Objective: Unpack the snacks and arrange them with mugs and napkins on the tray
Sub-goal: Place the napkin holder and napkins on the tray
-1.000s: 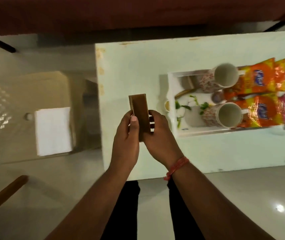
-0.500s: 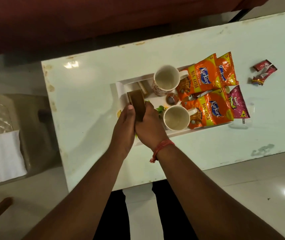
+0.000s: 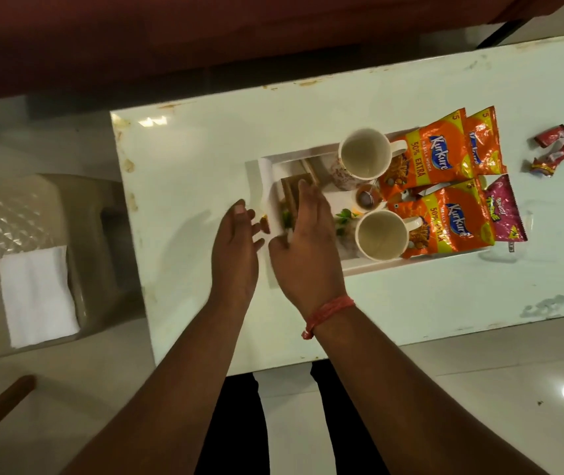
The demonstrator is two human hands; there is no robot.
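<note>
From the head camera, both hands are hovering over the left end of the white tray point(image 3: 266, 166) sitting on the pale surface point(image 3: 205, 159). The left hand point(image 3: 236, 248) is spreading open and empty beside the tray's edge. The right hand point(image 3: 308, 241) is lying open above the brown folded napkin point(image 3: 290, 186) inside the tray, fingers loose. Two mugs point(image 3: 364, 156) and orange snack packets point(image 3: 434, 156) are occupying the tray's right side.

A home: low table point(image 3: 205, 159), tiled floor point(image 3: 479, 389), mugs point(image 3: 364, 156).
</note>
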